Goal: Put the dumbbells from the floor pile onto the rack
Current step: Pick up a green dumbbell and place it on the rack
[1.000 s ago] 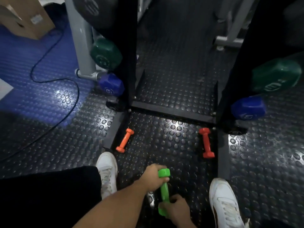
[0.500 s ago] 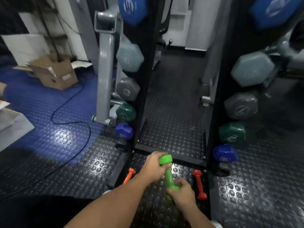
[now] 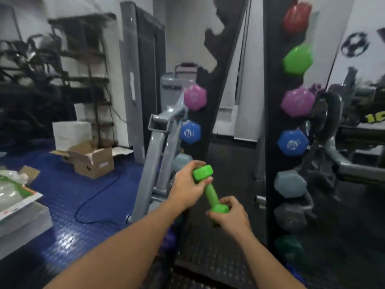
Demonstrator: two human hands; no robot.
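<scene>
The fingers (image 3: 205, 180) of the left hand (image 3: 187, 185) curl round the upper head of a green dumbbell (image 3: 210, 190), while the right hand (image 3: 230, 217) grips its lower head. The dumbbell slants in the air between the two black uprights of the rack (image 3: 270, 122), where purple, blue, grey and green dumbbells already sit. A cardboard box (image 3: 91, 161) rests on the blue floor (image 3: 68, 197) off to the left.

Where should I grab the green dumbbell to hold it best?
Grab the green dumbbell by its thin middle bar, coming from the side. The bar is bare between the left hand and right hand, which hold the fat ends.
</scene>
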